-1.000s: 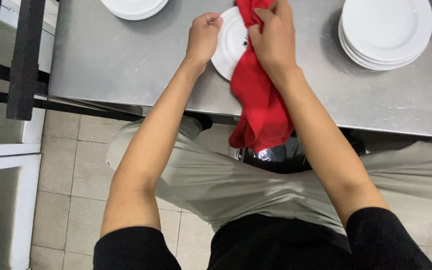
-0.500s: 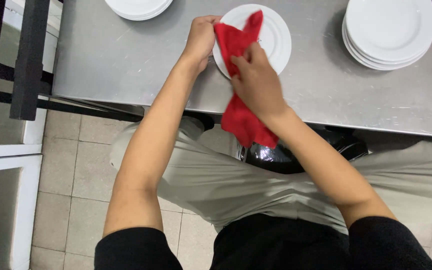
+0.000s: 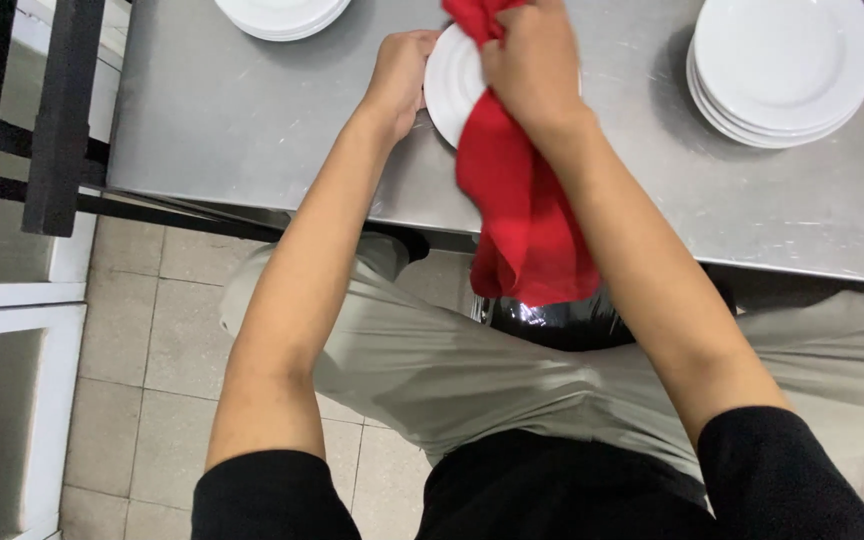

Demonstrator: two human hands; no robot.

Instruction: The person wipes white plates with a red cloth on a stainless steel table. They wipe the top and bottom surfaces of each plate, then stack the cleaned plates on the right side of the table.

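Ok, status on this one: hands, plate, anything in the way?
Left hand grips the white plate by its rim. Right hand presses the red cloth onto it, cloth hanging past the steel table edge. Nothing obstructing; plate stack sits apart.

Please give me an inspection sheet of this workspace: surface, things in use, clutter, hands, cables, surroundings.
Surface: steel table, scratched.
Things in use: white plate near the table's front edge; red cloth pressed on it, its tail hanging over the edge.
Clutter: plate stack to the right; another stack at the top left.
Hands: left hand grips the plate rim; right hand clutches the cloth.
Cables: nothing seen.
Surroundings: tiled floor; dark frame to the left.
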